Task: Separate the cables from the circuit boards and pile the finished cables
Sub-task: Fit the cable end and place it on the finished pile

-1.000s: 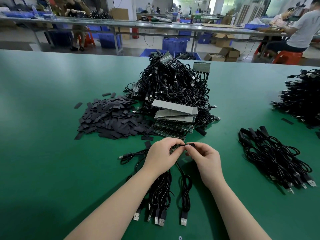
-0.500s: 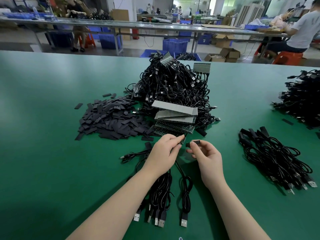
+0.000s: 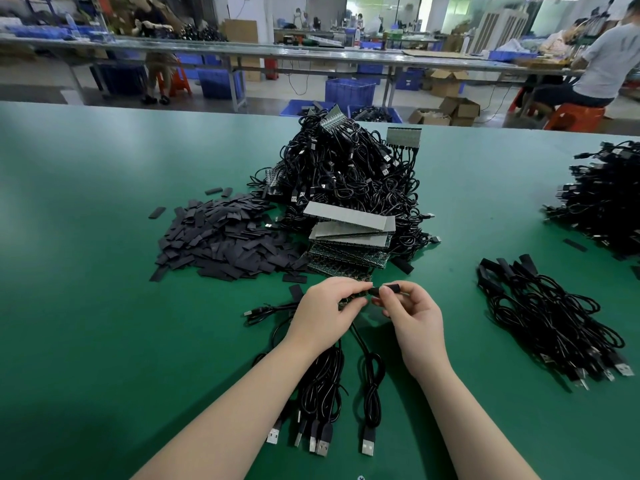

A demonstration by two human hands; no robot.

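Left hand (image 3: pixel 329 306) grips circuit board (image 3: pixel 348 301); right hand (image 3: pixel 412 313) pinches black sleeve (image 3: pixel 391 289) at cable end, above green bench (image 3: pixel 104 306).

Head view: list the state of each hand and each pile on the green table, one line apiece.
Left hand: grip on a small green circuit board.
Right hand: pinches a short black sleeve.
Tall heap of black cables: tangled, boards attached.
Stack of grey-green boards: fanned, uneven.
Flat black strips: loose heap.
Black cable bundle on the right: piled, plugs toward the viewer.
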